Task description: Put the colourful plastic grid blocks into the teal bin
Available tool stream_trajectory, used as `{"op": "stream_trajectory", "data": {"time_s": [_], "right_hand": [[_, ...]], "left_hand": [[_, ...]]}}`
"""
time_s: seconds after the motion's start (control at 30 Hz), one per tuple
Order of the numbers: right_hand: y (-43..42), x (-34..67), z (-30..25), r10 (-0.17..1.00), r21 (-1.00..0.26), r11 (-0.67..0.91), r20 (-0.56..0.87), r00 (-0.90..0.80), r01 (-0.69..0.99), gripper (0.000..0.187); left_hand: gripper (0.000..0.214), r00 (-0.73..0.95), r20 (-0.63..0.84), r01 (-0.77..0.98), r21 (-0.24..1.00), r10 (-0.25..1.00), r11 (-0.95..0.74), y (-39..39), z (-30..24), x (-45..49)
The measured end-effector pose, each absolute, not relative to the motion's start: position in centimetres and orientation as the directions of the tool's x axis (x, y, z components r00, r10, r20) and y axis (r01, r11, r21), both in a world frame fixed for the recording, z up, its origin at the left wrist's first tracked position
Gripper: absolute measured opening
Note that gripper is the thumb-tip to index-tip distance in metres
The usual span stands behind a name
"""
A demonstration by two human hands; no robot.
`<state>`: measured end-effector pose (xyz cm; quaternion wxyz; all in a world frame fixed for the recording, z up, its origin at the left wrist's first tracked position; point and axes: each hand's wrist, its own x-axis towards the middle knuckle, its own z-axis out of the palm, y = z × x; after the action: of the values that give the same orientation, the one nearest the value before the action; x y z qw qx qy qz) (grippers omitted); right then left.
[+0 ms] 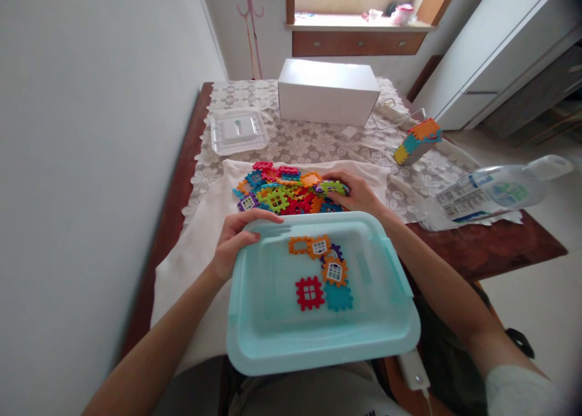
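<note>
A pale teal plastic tub point(268, 349), tilted toward me, sits at the table's near edge. Inside it lie several toothed interlocking building pieces, among them a red one point(310, 293), an orange one with a white window point(335, 271) and a blue one point(339, 296). My left hand point(234, 240) grips the tub's far left corner, thumb and fingers over the rim. Beyond the tub, a pile of colourful pieces point(277, 199) rests on a white cloth. At the pile's right side, my right hand point(350, 191) has thumb and fingers closed around a green building piece point(331, 188).
A clear plastic lid point(239, 131) lies at the back left, near a white box point(327, 91). To the right stand an assembled block of pieces point(418, 140) and a clear bottle point(491, 193). A wall point(100, 131) borders the left side.
</note>
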<state>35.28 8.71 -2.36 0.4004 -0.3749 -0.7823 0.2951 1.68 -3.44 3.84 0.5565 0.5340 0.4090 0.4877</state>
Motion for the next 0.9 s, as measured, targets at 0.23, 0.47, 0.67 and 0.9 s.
{"op": "stream_trajectory", "data": {"time_s": [0.23, 0.47, 0.67, 0.9], "right_hand": [[8.1, 34.8, -1.5, 0.916, -0.929, 0.37, 0.36, -0.174, 0.025, 0.043], [7.9, 35.6, 0.0, 0.958, -0.918, 0.137, 0.218, -0.185, -0.373, 0.049], [4.5, 35.6, 3.5, 0.752, -0.891, 0.174, 0.395, -0.528, -0.418, 0.042], [3.4, 35.8, 4.8, 0.535, -0.895, 0.263, 0.446, -0.717, -0.361, 0.024]], "left_hand": [[0.037, 0.19, 0.081, -0.112, 0.992, 0.978, -0.061, -3.5, 3.8, 1.8], [0.036, 0.193, 0.08, -0.127, 0.99, 0.978, -0.056, -3.2, 4.1, 2.1], [0.036, 0.171, 0.067, -0.081, 0.995, 0.983, -0.054, -3.3, 4.2, 2.2], [0.037, 0.151, 0.042, -0.073, 0.997, 0.988, -0.032, -3.3, 4.2, 2.2]]}}
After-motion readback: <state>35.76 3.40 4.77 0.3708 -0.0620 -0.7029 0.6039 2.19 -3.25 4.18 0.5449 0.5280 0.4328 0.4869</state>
